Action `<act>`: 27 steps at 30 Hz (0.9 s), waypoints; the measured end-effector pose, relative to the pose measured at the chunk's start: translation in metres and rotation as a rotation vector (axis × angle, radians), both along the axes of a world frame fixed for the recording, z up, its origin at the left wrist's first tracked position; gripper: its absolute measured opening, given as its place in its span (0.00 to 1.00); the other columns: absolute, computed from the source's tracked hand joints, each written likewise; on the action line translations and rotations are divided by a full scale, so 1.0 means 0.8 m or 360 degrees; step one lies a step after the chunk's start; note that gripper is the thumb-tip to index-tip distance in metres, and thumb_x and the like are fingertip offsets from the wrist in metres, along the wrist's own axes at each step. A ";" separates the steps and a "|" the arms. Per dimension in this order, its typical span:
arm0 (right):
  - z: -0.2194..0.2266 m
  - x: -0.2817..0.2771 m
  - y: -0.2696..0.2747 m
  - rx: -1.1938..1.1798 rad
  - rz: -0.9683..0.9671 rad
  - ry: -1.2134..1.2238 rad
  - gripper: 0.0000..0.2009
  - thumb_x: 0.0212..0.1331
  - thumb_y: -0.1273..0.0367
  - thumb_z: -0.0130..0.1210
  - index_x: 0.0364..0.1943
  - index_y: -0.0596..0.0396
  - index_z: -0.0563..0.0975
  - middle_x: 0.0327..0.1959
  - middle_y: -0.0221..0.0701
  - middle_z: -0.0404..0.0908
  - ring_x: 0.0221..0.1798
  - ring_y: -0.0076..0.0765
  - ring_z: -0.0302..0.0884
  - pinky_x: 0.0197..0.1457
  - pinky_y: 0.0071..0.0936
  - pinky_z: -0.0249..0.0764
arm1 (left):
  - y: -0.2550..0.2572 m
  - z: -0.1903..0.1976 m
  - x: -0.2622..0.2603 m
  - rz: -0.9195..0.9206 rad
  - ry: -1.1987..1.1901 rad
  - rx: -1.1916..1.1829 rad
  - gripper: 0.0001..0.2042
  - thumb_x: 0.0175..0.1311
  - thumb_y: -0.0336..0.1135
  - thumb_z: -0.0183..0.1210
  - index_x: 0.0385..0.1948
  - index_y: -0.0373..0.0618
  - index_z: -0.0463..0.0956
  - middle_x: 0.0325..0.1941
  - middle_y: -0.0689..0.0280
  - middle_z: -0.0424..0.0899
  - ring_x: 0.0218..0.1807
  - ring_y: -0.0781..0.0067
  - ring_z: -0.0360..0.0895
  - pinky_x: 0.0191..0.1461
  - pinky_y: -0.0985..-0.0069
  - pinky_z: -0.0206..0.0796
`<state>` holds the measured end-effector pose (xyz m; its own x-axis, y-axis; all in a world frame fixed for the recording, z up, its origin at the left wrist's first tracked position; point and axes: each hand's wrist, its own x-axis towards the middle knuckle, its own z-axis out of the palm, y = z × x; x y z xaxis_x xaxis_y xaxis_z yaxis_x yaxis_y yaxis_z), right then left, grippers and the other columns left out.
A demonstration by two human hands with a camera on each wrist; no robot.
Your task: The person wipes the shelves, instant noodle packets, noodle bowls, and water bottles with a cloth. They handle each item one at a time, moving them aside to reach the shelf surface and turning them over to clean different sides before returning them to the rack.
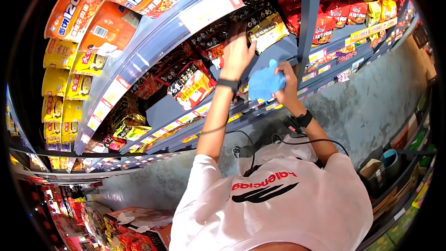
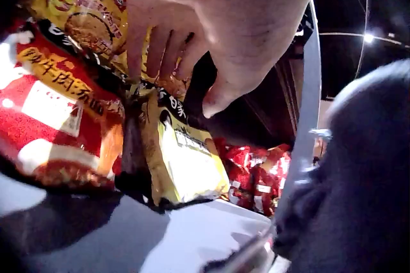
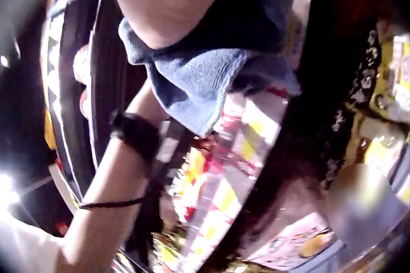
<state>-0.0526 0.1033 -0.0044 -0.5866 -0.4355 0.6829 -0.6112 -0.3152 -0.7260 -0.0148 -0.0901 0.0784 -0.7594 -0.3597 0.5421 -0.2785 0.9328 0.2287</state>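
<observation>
My left hand (image 1: 236, 56) reaches into the shelf, fingers extended against the dark-topped noodle packets (image 1: 211, 37). In the left wrist view the left hand (image 2: 211, 23) has its fingertips at the upper edge of a yellow packet (image 2: 186, 158), thumb held apart; whether they press it I cannot tell. A red packet (image 2: 61, 106) lies beside it. My right hand (image 1: 287, 83) grips a bunched blue cloth (image 1: 265, 82) just off the shelf's front edge. In the right wrist view the cloth (image 3: 198, 74) hangs below the right hand (image 3: 170, 4), its fingertips hidden.
Orange noodle tubs (image 1: 109, 28) stand on the upper shelf at left, behind its price rail (image 1: 211, 10). A grey upright (image 1: 309, 23) divides the shelf from red packets (image 1: 324, 27) at right. A black cable (image 1: 325, 140) crosses near both forearms. Grey floor (image 1: 362, 97) shows below.
</observation>
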 end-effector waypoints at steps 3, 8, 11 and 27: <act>0.009 -0.006 0.005 -0.0068 0.0104 -0.0545 0.18 0.50 0.79 0.53 0.49 0.56 0.72 0.47 0.35 0.77 0.48 0.41 0.76 0.57 0.30 0.71 | -0.031 -0.005 -0.053 -0.0189 0.0285 -0.0466 0.40 0.59 0.52 0.69 0.69 0.38 0.67 0.59 0.46 0.80 0.63 0.42 0.76 0.68 0.56 0.68; 0.010 -0.014 0.024 -0.0432 0.0520 -0.1888 0.23 0.74 0.67 0.56 0.69 0.49 0.68 0.63 0.30 0.77 0.65 0.33 0.77 0.65 0.33 0.74 | -0.009 0.016 -0.094 0.0173 -0.0314 -0.0188 0.40 0.53 0.61 0.72 0.60 0.36 0.76 0.63 0.45 0.79 0.64 0.41 0.75 0.69 0.56 0.67; 0.002 -0.021 0.035 -0.0450 0.0583 -0.2047 0.20 0.76 0.62 0.52 0.67 0.51 0.70 0.60 0.27 0.80 0.61 0.28 0.79 0.65 0.33 0.75 | 0.007 0.017 -0.085 0.0080 -0.0103 0.0069 0.36 0.53 0.59 0.72 0.54 0.36 0.79 0.57 0.43 0.82 0.59 0.42 0.79 0.63 0.54 0.71; 0.040 0.056 -0.052 -0.0359 0.0969 -0.2045 0.28 0.80 0.48 0.35 0.71 0.51 0.68 0.69 0.33 0.75 0.70 0.37 0.73 0.74 0.39 0.69 | 0.153 0.030 0.153 0.0017 0.0964 0.0257 0.31 0.46 0.25 0.76 0.58 0.42 0.79 0.53 0.50 0.87 0.51 0.49 0.87 0.54 0.65 0.79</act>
